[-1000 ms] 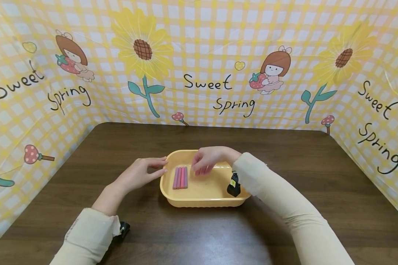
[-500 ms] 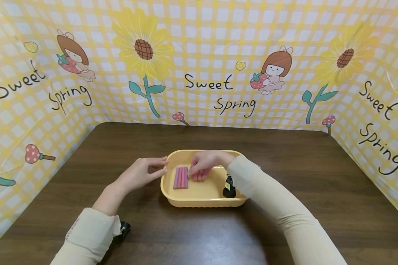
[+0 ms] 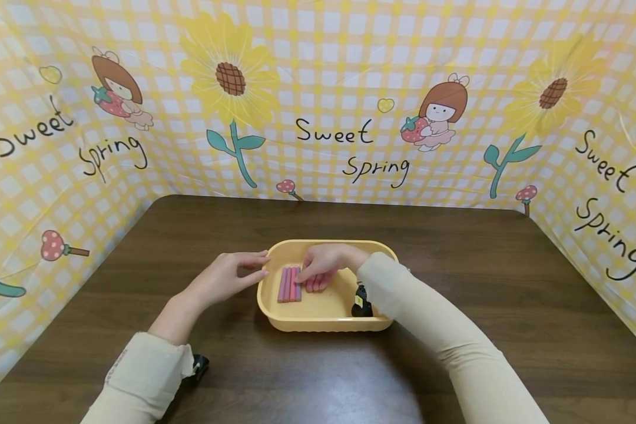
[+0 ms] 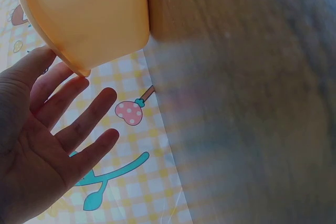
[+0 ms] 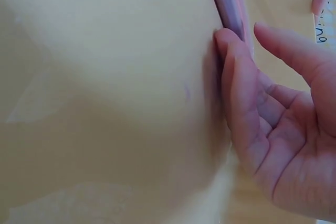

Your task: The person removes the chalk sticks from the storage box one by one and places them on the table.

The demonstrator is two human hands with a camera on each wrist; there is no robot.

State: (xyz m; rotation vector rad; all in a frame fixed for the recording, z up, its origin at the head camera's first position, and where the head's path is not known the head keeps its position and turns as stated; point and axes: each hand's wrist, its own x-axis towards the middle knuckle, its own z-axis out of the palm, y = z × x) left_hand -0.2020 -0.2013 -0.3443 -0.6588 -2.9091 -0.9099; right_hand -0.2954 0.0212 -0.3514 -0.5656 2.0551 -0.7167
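Note:
A yellow plastic tray (image 3: 323, 324) stands on the table. In its left part several faceted sticks (image 3: 288, 285), purple and pink, lie side by side in a row. My right hand (image 3: 322, 266) is inside the tray, at the right end of the row. In the right wrist view, a fingertip meets the outermost purple stick (image 5: 227, 3), and the thumb stands apart from the fingers over the row. My left hand (image 3: 228, 272) touches the tray's left rim with its fingertips. Its fingers (image 4: 86, 119) are spread, fairly straight, in the left wrist view.
The dark wooden table (image 3: 217, 224) reaches to a yellow checked cloth (image 3: 328, 70) hung at the back and sides. A black device (image 3: 362, 301) is at my right wrist, above the tray's front right. Another black device (image 3: 198, 366) sits under the left cuff.
My right hand has come left and a little nearer within the tray, up to the row of sticks. The left hand and the tray stay in place.

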